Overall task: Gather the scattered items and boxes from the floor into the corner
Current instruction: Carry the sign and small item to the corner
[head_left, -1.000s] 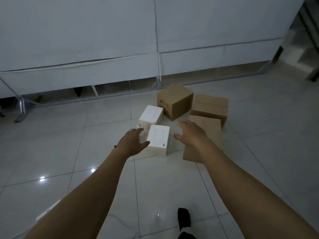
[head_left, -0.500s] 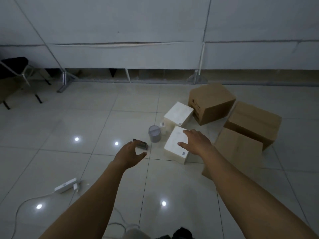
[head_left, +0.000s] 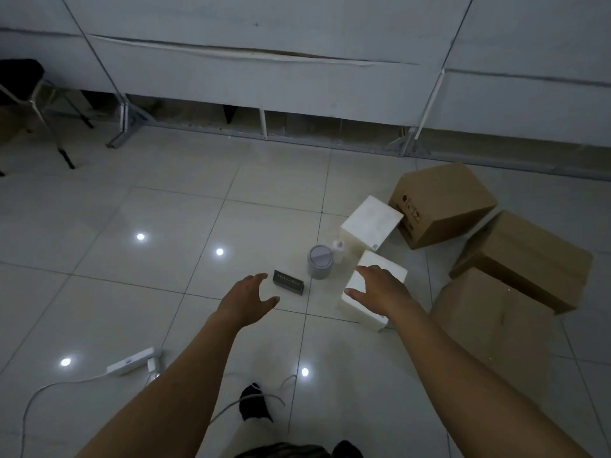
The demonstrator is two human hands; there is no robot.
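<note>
Two white boxes lie on the tiled floor: a near white box (head_left: 390, 272) and a far white box (head_left: 370, 223). Beside them are a small grey cylinder (head_left: 319, 262), a tiny white bottle (head_left: 338, 248) and a small dark box (head_left: 288, 281). Three brown cardboard boxes lie to the right: a far cardboard box (head_left: 441, 203), a middle cardboard box (head_left: 525, 259) and a near cardboard box (head_left: 489, 322). My right hand (head_left: 380, 289) hovers open over the near white box. My left hand (head_left: 248, 300) is open, just left of the dark box, holding nothing.
A white power strip (head_left: 134, 360) with its cable lies on the floor at lower left. White wall panels (head_left: 264, 77) on metal feet stand behind. A dark chair (head_left: 23, 81) is at far left. My foot (head_left: 254, 403) in a black sock is below.
The view has swung left, so the boxes now sit further right. Both hands stay open and spread; the left has come closer to the dark box, the right stays over the near white box.
</note>
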